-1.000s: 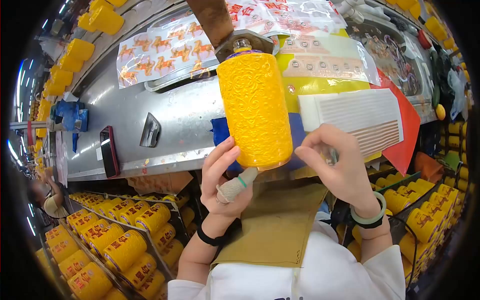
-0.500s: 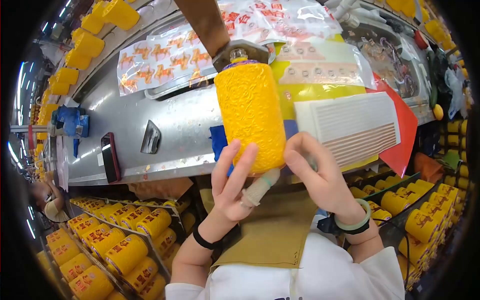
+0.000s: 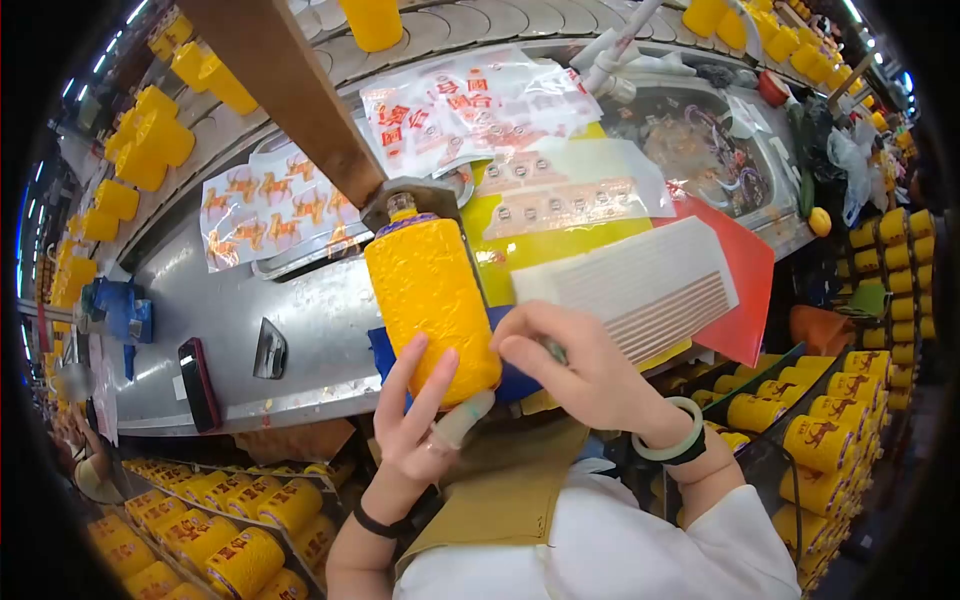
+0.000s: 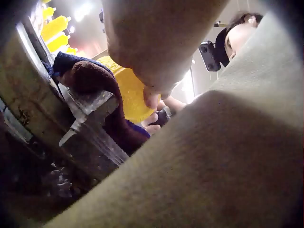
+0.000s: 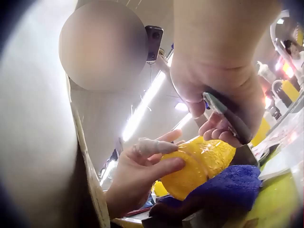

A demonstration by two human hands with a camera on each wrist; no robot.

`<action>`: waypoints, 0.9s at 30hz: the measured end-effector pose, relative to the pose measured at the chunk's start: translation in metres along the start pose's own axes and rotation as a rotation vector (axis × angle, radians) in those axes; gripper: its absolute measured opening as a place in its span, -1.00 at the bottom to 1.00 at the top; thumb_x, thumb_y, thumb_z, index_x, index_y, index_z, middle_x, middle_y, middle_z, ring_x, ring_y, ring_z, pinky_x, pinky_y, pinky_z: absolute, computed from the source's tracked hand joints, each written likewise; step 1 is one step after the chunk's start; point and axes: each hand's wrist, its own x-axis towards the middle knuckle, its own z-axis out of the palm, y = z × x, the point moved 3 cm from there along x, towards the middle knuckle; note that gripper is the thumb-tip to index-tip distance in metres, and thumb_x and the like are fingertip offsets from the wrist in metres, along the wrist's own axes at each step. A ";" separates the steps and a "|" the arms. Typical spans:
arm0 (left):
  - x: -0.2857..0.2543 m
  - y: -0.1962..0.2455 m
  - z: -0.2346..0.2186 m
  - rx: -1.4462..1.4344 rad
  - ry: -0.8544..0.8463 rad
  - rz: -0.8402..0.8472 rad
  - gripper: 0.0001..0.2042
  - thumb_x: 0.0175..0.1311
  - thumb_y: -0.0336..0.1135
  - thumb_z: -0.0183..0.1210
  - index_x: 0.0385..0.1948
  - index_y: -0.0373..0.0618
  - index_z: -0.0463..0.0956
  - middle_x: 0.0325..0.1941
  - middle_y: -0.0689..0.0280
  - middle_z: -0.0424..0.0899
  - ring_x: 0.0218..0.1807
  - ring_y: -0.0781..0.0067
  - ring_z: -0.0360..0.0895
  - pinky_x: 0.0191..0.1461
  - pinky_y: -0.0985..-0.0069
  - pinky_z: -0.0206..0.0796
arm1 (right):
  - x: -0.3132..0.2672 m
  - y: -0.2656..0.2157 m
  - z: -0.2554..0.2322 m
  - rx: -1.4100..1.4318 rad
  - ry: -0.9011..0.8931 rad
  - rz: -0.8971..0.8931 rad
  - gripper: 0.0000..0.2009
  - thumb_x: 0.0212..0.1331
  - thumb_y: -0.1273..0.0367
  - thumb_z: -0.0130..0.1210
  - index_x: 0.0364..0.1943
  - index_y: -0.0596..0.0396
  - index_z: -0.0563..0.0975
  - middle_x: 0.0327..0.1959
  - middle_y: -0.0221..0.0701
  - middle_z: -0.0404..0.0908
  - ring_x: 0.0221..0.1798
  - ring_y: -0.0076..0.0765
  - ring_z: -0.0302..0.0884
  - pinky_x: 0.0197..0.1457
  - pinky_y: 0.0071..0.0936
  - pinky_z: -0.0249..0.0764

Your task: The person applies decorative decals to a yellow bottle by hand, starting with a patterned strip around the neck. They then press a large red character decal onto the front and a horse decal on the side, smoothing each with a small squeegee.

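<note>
A yellow embossed bottle (image 3: 425,290) lies on a blue cloth (image 5: 232,185), its neck against a metal holder (image 3: 405,200) on a brown bar. My left hand (image 3: 415,430) grips its base end, two fingers along the upper face and a covered digit (image 3: 463,420) at the bottom edge. At the lower right side of the bottle is my right hand (image 3: 575,365), thumb and forefinger drawn together right at its surface. Curled in that palm is a flat dark tool with a pale green edge (image 5: 230,116); its kind is hidden by the fingers.
Horse sticker sheets (image 3: 265,210), red-lettered sheets (image 3: 470,100) and a striped white pad (image 3: 640,285) lie on the metal bench. A phone (image 3: 199,385) and a small dark-and-silver object (image 3: 270,350) are left. Racks of yellow bottles (image 3: 245,560) flank the person; a conveyor (image 3: 480,22) runs behind.
The head view has shifted, so bench and bottle sit further left and lower. My left fingers have moved up onto the bottle's face. My right hand has come in closer to its side.
</note>
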 end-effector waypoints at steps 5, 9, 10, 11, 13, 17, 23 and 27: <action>-0.020 -0.002 -0.004 -0.271 0.095 -0.371 -0.62 0.21 -0.58 0.36 0.11 -0.25 0.67 0.41 -0.26 0.44 0.43 -0.25 0.47 0.46 0.05 0.41 | 0.002 -0.001 -0.023 -0.096 0.102 0.020 -0.77 0.45 0.33 0.15 -0.16 0.30 0.61 -0.29 -0.17 0.67 -0.27 -0.24 0.59 -0.11 -0.34 0.51; 0.000 0.010 -0.002 -0.020 -0.009 -0.139 -0.52 0.18 -0.54 0.40 0.19 -0.19 0.61 0.42 -0.12 0.46 0.43 -0.28 0.45 0.46 0.01 0.39 | 0.008 -0.001 -0.016 -0.144 0.042 -0.010 -0.80 0.44 0.35 0.17 -0.12 0.25 0.63 -0.26 -0.23 0.69 -0.20 -0.32 0.63 -0.07 -0.37 0.51; 0.004 0.013 -0.002 0.030 -0.017 -0.137 -0.55 0.16 -0.49 0.43 0.14 -0.01 0.67 0.38 0.01 0.54 0.40 -0.28 0.47 0.44 0.01 0.42 | 0.009 -0.002 -0.011 -0.160 -0.024 -0.037 -0.80 0.43 0.34 0.18 -0.12 0.25 0.63 -0.26 -0.23 0.68 -0.21 -0.28 0.63 -0.08 -0.35 0.51; -0.003 0.012 0.002 0.029 -0.011 -0.134 -0.55 0.16 -0.49 0.43 0.14 -0.01 0.67 0.38 0.01 0.54 0.40 -0.28 0.47 0.44 0.01 0.42 | 0.011 -0.002 -0.009 -0.177 -0.089 -0.066 -0.80 0.42 0.34 0.19 -0.12 0.24 0.62 -0.27 -0.22 0.68 -0.22 -0.24 0.63 -0.08 -0.34 0.52; -0.028 -0.002 0.008 -0.191 0.177 -0.472 -0.37 0.11 -0.41 0.52 0.29 -0.10 0.54 0.44 -0.03 0.48 0.43 -0.26 0.46 0.46 0.07 0.38 | 0.015 -0.002 -0.013 -0.195 -0.082 -0.086 -0.80 0.41 0.34 0.21 -0.12 0.24 0.62 -0.28 -0.23 0.67 -0.21 -0.22 0.65 -0.08 -0.33 0.52; -0.007 -0.023 0.006 -0.262 0.057 -0.550 -0.18 -0.03 -0.43 0.56 0.40 -0.26 0.40 0.51 -0.09 0.38 0.48 -0.11 0.43 0.52 0.11 0.26 | 0.016 -0.004 -0.031 -0.233 -0.016 -0.096 -0.82 0.39 0.36 0.23 -0.13 0.23 0.62 -0.28 -0.23 0.67 -0.22 -0.25 0.64 -0.08 -0.34 0.52; -0.002 -0.021 0.002 -0.178 0.010 -0.497 -0.16 -0.04 -0.42 0.55 0.41 -0.24 0.39 0.52 -0.03 0.38 0.50 -0.04 0.40 0.54 0.20 0.23 | 0.021 0.001 -0.052 -0.298 -0.045 -0.064 -0.82 0.36 0.35 0.26 -0.15 0.20 0.65 -0.26 -0.25 0.69 -0.22 -0.27 0.65 -0.09 -0.38 0.51; -0.008 -0.028 -0.002 -0.300 0.010 -0.568 -0.16 -0.03 -0.41 0.55 0.42 -0.18 0.39 0.54 0.01 0.33 0.50 0.00 0.38 0.55 0.18 0.22 | 0.041 0.003 -0.076 -0.397 0.009 -0.036 -0.81 0.33 0.33 0.25 -0.19 0.21 0.66 -0.29 -0.19 0.70 -0.21 -0.15 0.67 -0.11 -0.29 0.52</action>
